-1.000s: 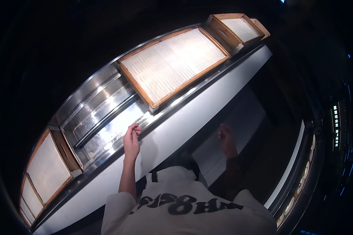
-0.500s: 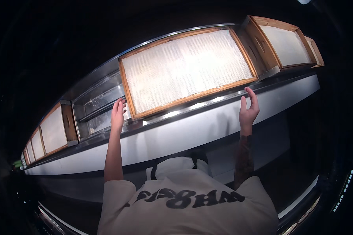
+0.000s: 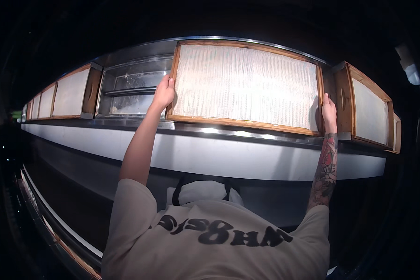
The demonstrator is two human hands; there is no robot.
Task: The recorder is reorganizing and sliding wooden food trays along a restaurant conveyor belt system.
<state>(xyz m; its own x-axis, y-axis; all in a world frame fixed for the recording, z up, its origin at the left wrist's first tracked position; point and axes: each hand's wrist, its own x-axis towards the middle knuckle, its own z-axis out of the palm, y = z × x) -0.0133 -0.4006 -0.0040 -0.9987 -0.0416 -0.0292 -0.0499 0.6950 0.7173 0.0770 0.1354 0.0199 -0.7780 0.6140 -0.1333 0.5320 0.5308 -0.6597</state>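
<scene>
Nearest the camera is the person's torso in a cream short-sleeved T-shirt with dark print across the chest. Both bare forearms rise from it toward the housing ahead; the right forearm carries a red and dark tattoo.

The left hand grips the left edge of a wood-framed pleated filter panel. The fingers are wrapped round the frame edge and closed on it, with the thumb side toward the panel face. The right hand grips the right edge of the same panel, low on the frame, with the fingers curled round the wood and the back of the hand facing the camera. The panel is therefore held at both short ends.

The filter panel stands upright on its long edge. Its lower frame rail lies along the stainless steel ledge of the housing; whether rail and ledge touch cannot be told. The white pleated face is turned toward the person.

Below the ledge runs a long white front panel.

Just left of the held panel is an open bay of bare sheet metal with a horizontal rail across it. Left of the bay, a row of similar framed filters recedes into the dark. Right of the held panel, another framed filter sits angled, close beside the right hand.
</scene>
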